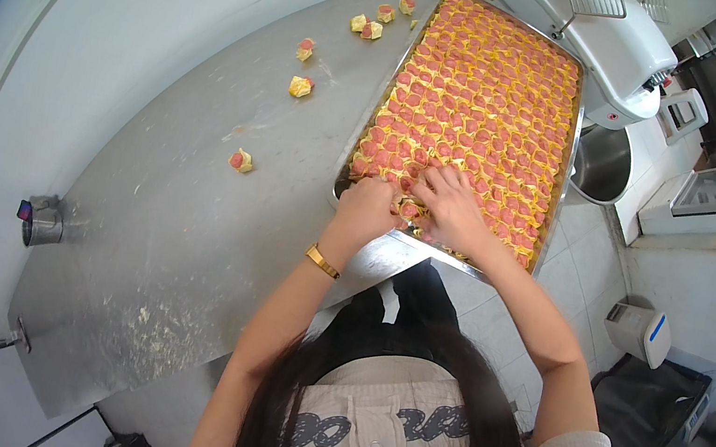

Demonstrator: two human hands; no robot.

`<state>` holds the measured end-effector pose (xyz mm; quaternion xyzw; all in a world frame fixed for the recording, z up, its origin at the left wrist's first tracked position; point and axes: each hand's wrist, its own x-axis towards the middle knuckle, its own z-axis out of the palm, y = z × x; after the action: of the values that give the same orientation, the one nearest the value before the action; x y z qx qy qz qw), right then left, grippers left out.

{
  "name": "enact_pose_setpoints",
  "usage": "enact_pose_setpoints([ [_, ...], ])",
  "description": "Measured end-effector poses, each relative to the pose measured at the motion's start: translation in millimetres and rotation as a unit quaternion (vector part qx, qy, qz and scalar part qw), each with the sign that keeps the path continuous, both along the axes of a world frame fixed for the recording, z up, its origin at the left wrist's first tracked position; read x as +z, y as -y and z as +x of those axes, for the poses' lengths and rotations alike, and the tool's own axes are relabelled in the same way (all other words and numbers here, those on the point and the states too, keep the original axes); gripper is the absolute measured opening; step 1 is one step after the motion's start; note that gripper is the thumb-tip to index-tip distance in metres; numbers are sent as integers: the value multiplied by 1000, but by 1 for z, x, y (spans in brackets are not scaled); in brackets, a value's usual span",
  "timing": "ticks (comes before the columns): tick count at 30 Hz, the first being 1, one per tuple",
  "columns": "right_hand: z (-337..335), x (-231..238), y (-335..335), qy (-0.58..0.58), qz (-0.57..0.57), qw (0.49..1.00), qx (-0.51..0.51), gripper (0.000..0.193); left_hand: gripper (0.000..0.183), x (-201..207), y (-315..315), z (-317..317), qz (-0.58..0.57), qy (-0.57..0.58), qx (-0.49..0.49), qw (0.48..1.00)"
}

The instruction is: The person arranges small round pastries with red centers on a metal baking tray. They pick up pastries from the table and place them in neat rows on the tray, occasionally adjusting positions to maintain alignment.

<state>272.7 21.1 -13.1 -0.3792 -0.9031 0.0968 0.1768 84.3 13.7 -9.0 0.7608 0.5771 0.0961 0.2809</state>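
A large metal tray (578,118) is packed with rows of open-topped dumplings (485,84), pink filling in yellow wrappers. Both hands are at its near edge. My left hand (367,209), a gold band (323,261) on its wrist, is closed at the near left corner; its fingertips are partly hidden, so what they hold cannot be made out. My right hand (450,209) reaches over the near rows, fingers spread and bent down onto the dumplings. Between the hands sits one dumpling (409,210), close to the left fingertips.
Several loose dumplings (301,87) lie scattered on the steel table (187,223) left of the tray. Dried flour marks its near end. A metal cup (44,223) stands at the left edge. Right of the tray are a white machine (609,52) and a steel pot (603,165).
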Motion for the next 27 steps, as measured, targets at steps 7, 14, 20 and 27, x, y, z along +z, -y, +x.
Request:
enact_pose_setpoints([
  [7, -13, -6, 27, 1, 6, 994, -109, 45, 42, 0, -2, 2, -14, -41, 34, 999],
  [14, -29, -17, 24, 31, 57, 988, -142, 37, 39, 4, -5, 0, -23, -85, 31, 996],
  [20, -32, -25, 22, 48, 52, 981, -181, 36, 31, 3, -3, 7, -19, -97, 39, 994],
  [27, -22, -17, 20, 17, 71, 997, -32, 14, 14, -4, -4, 8, -2, -114, 56, 992],
])
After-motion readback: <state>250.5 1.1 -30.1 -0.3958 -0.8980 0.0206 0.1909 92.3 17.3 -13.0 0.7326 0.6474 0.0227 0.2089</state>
